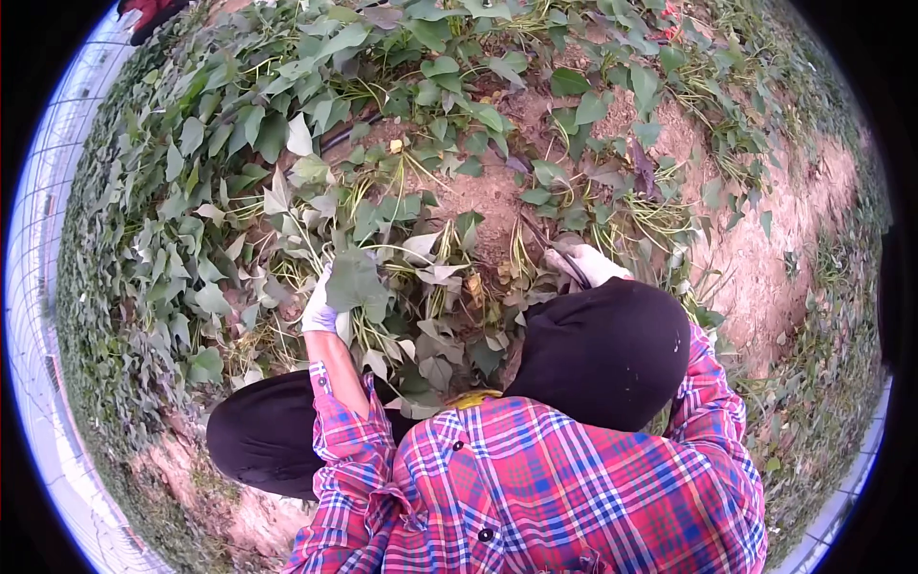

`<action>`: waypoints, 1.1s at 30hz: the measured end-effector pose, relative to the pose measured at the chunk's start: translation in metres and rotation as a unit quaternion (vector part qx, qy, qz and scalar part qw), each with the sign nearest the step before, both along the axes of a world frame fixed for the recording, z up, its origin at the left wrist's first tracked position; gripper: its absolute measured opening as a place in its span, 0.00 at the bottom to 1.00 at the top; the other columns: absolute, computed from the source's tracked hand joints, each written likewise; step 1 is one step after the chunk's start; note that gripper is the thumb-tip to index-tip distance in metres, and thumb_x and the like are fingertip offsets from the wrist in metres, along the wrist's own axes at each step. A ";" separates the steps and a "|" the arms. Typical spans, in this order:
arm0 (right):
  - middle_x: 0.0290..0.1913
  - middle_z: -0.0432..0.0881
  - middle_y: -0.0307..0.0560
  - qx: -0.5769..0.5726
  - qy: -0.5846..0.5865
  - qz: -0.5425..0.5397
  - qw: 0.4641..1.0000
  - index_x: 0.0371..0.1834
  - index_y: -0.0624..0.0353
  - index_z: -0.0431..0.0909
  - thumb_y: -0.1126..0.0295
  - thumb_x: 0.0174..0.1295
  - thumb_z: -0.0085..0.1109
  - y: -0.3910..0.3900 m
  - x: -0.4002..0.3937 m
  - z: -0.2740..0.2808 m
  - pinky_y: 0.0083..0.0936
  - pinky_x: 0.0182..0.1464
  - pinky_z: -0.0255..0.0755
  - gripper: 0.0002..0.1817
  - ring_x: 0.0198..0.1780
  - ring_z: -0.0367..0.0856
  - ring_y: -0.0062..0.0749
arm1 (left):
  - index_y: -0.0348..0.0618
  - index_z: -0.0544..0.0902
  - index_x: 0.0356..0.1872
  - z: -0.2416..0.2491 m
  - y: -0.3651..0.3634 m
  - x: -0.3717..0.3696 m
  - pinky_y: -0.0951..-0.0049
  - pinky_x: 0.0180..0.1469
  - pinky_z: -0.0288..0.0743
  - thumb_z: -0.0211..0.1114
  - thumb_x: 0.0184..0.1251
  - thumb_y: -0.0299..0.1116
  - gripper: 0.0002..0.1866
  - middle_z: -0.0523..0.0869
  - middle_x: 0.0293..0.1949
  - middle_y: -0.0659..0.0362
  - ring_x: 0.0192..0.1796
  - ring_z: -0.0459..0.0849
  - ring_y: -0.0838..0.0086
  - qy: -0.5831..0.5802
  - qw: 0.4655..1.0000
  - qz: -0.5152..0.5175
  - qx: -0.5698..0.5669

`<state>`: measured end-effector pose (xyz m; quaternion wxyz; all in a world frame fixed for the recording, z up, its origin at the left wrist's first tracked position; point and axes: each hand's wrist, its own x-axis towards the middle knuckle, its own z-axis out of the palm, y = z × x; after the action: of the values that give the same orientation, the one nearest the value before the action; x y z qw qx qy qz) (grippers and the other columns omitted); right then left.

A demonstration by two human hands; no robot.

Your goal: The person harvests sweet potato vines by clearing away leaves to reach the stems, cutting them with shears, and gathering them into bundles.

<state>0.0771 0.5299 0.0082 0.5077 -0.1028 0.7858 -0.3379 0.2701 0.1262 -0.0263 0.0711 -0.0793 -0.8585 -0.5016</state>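
My left hand (321, 302), in a white glove, is closed around leafy vine stems (304, 230). A broad green leaf (358, 285) covers part of its fingers. My right hand (595, 267), also gloved in white, grips a slim dark tool (578, 272) beside my raised knee. The tool's thin end points up and left toward the bare soil between the vines; its exact kind is hard to make out. Cut or drooping vines with pale leaf undersides (436, 335) lie between my two hands, in front of my body.
Dense green vines (210, 124) spread over the ground ahead and to the left. Dry reddish soil (765, 258) shows at the right. A dark hose (349, 132) runs under leaves. My dark-clad knees (612, 349) are close to both hands. Part of another person (148, 14) appears at the top left.
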 end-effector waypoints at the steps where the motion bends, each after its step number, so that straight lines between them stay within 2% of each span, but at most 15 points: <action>1: 0.26 0.74 0.27 -0.021 0.009 0.001 1.000 0.51 0.56 0.79 0.53 0.69 0.54 0.006 -0.002 -0.019 0.18 0.28 0.60 0.19 0.25 0.68 0.12 | 0.37 0.79 0.41 0.023 0.002 0.000 0.71 0.42 0.77 0.64 0.60 0.27 0.09 0.81 0.33 0.58 0.38 0.82 0.73 -0.045 0.984 0.024 -0.171; 2: 0.26 0.74 0.27 -0.024 0.012 0.008 1.000 0.51 0.56 0.79 0.53 0.69 0.54 0.006 -0.004 -0.031 0.18 0.28 0.60 0.19 0.25 0.68 0.12 | 0.38 0.80 0.43 0.036 0.000 0.001 0.71 0.45 0.78 0.62 0.59 0.23 0.10 0.83 0.36 0.64 0.41 0.83 0.72 -0.091 0.936 0.048 -0.338; 4: 0.24 0.72 0.26 0.010 0.105 0.073 0.992 0.51 0.57 0.80 0.53 0.69 0.54 0.003 -0.007 -0.052 0.18 0.28 0.60 0.20 0.24 0.67 0.13 | 0.37 0.81 0.41 0.016 -0.033 0.025 0.71 0.42 0.79 0.64 0.63 0.29 0.08 0.85 0.36 0.61 0.38 0.84 0.72 -0.193 0.962 0.177 0.079; 5: 0.23 0.71 0.27 -0.009 0.026 0.005 1.000 0.51 0.58 0.79 0.52 0.68 0.55 0.002 -0.009 -0.061 0.17 0.25 0.59 0.21 0.22 0.65 0.11 | 0.37 0.81 0.42 0.025 -0.036 0.030 0.74 0.40 0.79 0.64 0.66 0.33 0.10 0.85 0.33 0.62 0.35 0.84 0.73 -0.237 0.885 0.228 0.330; 8: 0.23 0.74 0.31 -0.057 -0.023 -0.010 0.998 0.50 0.59 0.79 0.52 0.67 0.57 -0.026 -0.004 0.007 0.16 0.21 0.58 0.21 0.19 0.66 0.12 | 0.39 0.82 0.44 0.100 0.017 0.007 0.71 0.41 0.81 0.66 0.63 0.29 0.09 0.85 0.38 0.59 0.39 0.86 0.71 -0.269 0.852 0.063 0.444; 11: 0.19 0.74 0.36 -0.038 -0.078 0.022 0.996 0.42 0.61 0.78 0.49 0.65 0.58 -0.053 -0.011 0.028 0.17 0.15 0.60 0.23 0.15 0.69 0.16 | 0.38 0.82 0.44 0.090 0.030 0.002 0.74 0.41 0.78 0.64 0.65 0.30 0.09 0.85 0.38 0.59 0.37 0.85 0.74 -0.296 0.889 0.077 0.342; 14: 0.22 0.77 0.38 -0.040 0.022 -0.003 0.999 0.40 0.63 0.78 0.46 0.63 0.59 -0.071 -0.014 0.014 0.19 0.17 0.65 0.26 0.16 0.72 0.18 | 0.38 0.83 0.47 0.087 0.044 -0.011 0.76 0.48 0.74 0.62 0.67 0.31 0.11 0.86 0.42 0.63 0.42 0.82 0.77 -0.238 0.951 -0.024 0.195; 15: 0.25 0.79 0.39 -0.037 0.146 0.015 0.988 0.42 0.64 0.78 0.47 0.62 0.61 -0.078 -0.020 -0.005 0.19 0.21 0.68 0.26 0.19 0.74 0.18 | 0.39 0.83 0.48 0.084 0.049 -0.018 0.76 0.51 0.73 0.63 0.67 0.32 0.12 0.86 0.42 0.65 0.44 0.81 0.78 -0.278 0.951 -0.001 0.134; 17: 0.29 0.80 0.41 -0.099 0.184 -0.033 0.977 0.43 0.65 0.78 0.48 0.61 0.62 -0.083 -0.021 -0.022 0.19 0.25 0.69 0.27 0.24 0.76 0.18 | 0.39 0.82 0.48 0.087 0.072 -0.026 0.77 0.50 0.73 0.65 0.65 0.31 0.12 0.86 0.41 0.65 0.42 0.80 0.81 -0.285 0.955 0.021 0.074; 20: 0.32 0.81 0.41 -0.162 0.074 -0.094 0.980 0.44 0.66 0.78 0.50 0.58 0.66 -0.102 -0.013 -0.034 0.20 0.29 0.69 0.26 0.27 0.75 0.19 | 0.34 0.81 0.49 0.061 0.103 -0.041 0.79 0.46 0.74 0.67 0.64 0.32 0.16 0.86 0.39 0.64 0.39 0.78 0.85 -0.368 0.896 -0.019 0.248; 22: 0.34 0.81 0.43 -0.140 0.127 -0.073 0.979 0.43 0.64 0.79 0.55 0.58 0.66 -0.115 -0.011 -0.053 0.23 0.36 0.70 0.22 0.32 0.77 0.23 | 0.34 0.82 0.47 0.036 0.118 -0.048 0.80 0.44 0.74 0.69 0.62 0.35 0.17 0.87 0.36 0.60 0.38 0.80 0.83 -0.346 0.930 0.079 0.092; 23: 0.36 0.82 0.45 -0.135 0.111 -0.076 0.982 0.42 0.64 0.79 0.56 0.56 0.67 -0.119 -0.010 -0.061 0.25 0.38 0.71 0.21 0.34 0.78 0.28 | 0.34 0.83 0.47 0.031 0.116 -0.047 0.79 0.45 0.75 0.69 0.62 0.34 0.16 0.87 0.38 0.60 0.39 0.81 0.82 -0.357 0.919 0.098 0.140; 27: 0.32 0.77 0.37 -0.321 -0.235 -0.175 0.901 0.44 0.61 0.76 0.62 0.63 0.61 -0.119 0.007 -0.052 0.18 0.25 0.67 0.14 0.27 0.73 0.19 | 0.33 0.83 0.46 0.012 0.108 -0.038 0.79 0.44 0.77 0.69 0.62 0.32 0.15 0.88 0.39 0.59 0.39 0.82 0.82 -0.287 0.912 0.207 0.207; 30: 0.37 0.78 0.37 -0.288 -0.245 -0.060 0.924 0.50 0.62 0.74 0.62 0.64 0.60 -0.130 0.014 -0.020 0.17 0.26 0.68 0.17 0.28 0.76 0.20 | 0.33 0.83 0.45 0.010 0.105 -0.036 0.76 0.43 0.76 0.70 0.62 0.33 0.15 0.87 0.38 0.60 0.38 0.82 0.79 -0.268 0.864 0.309 0.294; 33: 0.40 0.79 0.39 -0.342 -0.210 -0.032 0.915 0.55 0.62 0.72 0.62 0.65 0.61 -0.145 0.025 0.001 0.16 0.27 0.70 0.21 0.32 0.80 0.21 | 0.33 0.83 0.48 0.006 0.098 -0.034 0.72 0.48 0.75 0.69 0.63 0.43 0.22 0.87 0.42 0.56 0.43 0.83 0.74 -0.264 0.881 0.328 0.217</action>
<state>0.1023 0.3846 0.0094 0.5838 -0.1716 0.5005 -0.6158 0.2360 0.2241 -0.0202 0.0176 0.3594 -0.6922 -0.6256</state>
